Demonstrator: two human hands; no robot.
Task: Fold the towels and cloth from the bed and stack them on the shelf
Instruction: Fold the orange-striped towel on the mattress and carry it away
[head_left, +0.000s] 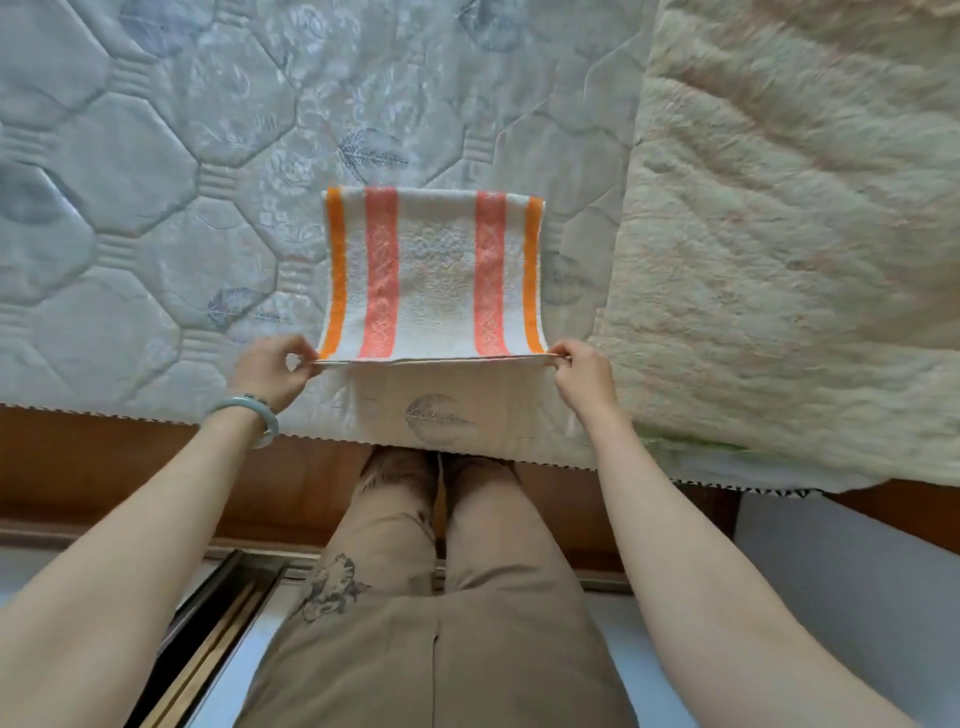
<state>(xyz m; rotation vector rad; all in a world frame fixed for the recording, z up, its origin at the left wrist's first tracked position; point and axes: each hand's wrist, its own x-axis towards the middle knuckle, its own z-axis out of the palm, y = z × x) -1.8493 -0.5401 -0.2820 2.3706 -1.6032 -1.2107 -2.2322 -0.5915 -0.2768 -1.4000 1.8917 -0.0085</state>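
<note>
Striped towel (434, 273): white, orange edge bands, two coral stripes; far part lying on the bare quilted mattress (156, 208), near edge lifted off it and stretched taut between both hands.

Left to right:
- Left hand (272, 371), jade-coloured bangle (249, 410) at wrist. Thumb and fingers closed in a pinch on the near left corner of the towel.
- Towel centre. Two layers visible along the held edge, so apparently doubled once already; far end looks like a fold line, though not certain. Edges roughly aligned.
- Right hand (584, 379). Same pinch, closed on the near right corner.
- Fluffy cream blanket (779, 234) further right, spread over the mattress, unfolded, well apart from the towel.

Progress, as a judgement: early to middle. One towel mid-fold, probably one or two more folds needed before stacking. Blanket possibly the "cloth" of the task; cannot tell. No shelf in view, no finished stack in view, so amount already shelved unknown. Remaining at minimum: finish this fold, carry to the shelf, deal with anything else on the bed.
</note>
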